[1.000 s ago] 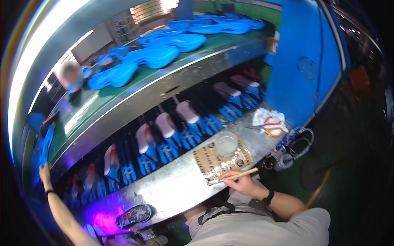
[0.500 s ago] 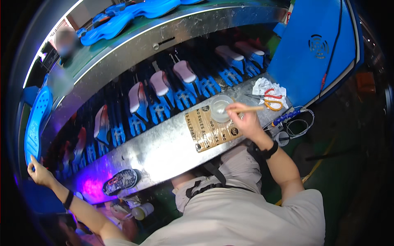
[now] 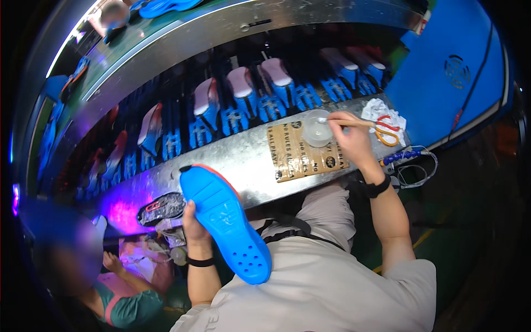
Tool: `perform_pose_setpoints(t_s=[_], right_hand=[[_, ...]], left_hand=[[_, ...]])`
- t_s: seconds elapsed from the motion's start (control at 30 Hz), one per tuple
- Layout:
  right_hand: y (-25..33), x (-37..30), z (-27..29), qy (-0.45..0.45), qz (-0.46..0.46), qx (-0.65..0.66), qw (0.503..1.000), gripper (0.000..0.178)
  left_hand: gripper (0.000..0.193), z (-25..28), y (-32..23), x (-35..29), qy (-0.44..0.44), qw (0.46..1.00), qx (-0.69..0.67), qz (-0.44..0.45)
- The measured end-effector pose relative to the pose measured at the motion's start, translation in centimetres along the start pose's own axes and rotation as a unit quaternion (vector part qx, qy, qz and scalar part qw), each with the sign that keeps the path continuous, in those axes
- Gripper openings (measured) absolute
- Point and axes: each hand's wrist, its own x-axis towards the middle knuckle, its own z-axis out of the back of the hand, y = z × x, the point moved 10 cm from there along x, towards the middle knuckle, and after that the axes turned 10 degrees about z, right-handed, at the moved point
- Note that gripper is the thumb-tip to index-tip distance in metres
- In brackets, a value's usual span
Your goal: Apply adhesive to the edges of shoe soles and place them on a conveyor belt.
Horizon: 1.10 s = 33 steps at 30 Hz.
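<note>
My left hand point(image 3: 194, 224) is closed on the edge of a blue shoe sole point(image 3: 224, 216), held in front of my shirt. The sole has a red-orange rim, a black tip and small round holes toward its lower end. My right hand point(image 3: 354, 145) grips a wooden-handled brush point(image 3: 358, 123). The brush's pale tip is over or in a clear plastic bowl point(image 3: 316, 135); whether it touches the contents I cannot tell. Under the bowl lies a brown printed cardboard piece point(image 3: 284, 160) on the metal ledge point(image 3: 243, 185).
Orange-handled scissors point(image 3: 387, 134) rest by crumpled white paper point(image 3: 380, 112) at the right. A dark shoe sole point(image 3: 161, 209) lies on the left of the ledge. Behind it runs a rack of soles point(image 3: 240, 83). A co-worker's arm point(image 3: 130, 271) shows at lower left.
My left hand has brought the blue sole from the far left to in front of my body. My right hand still has the brush at the bowl. The view has shifted.
</note>
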Motion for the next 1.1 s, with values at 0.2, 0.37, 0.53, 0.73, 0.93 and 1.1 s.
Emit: perform_pose_setpoints(t_s=[0.2, 0.37, 0.53, 0.73, 0.93, 1.1], right_hand=[[2.8, -0.4, -1.0, 0.024, 0.091, -0.126, 0.988, 0.011], [7.3, -1.3, -3.8, 0.061, 0.08, 0.126, 0.987, 0.016], [12.8, -1.2, -7.6, 0.135, 0.122, 0.274, 0.944, 0.018], [14.3, -0.1, -9.2, 0.116, 0.164, 0.267, 0.943, 0.018], [14.6, -0.8, -9.4, 0.133, 0.185, 0.231, 0.946, 0.016], [15.2, -1.7, -9.3, 0.151, 0.191, 0.246, 0.938, 0.014]], left_hand=[[0.096, -5.2, 6.6, -3.8, 0.191, 0.975, -0.002, 0.116], [0.098, -2.3, 6.0, -2.5, 0.115, 0.989, 0.038, 0.089], [0.101, -2.6, 4.9, -2.0, 0.109, 0.988, 0.072, 0.082], [0.103, -4.2, 4.2, -2.4, 0.113, 0.983, 0.108, 0.093], [0.107, -4.2, 3.9, -2.8, 0.105, 0.982, 0.127, 0.092], [0.106, -4.0, 3.9, -2.6, 0.101, 0.984, 0.108, 0.102]])
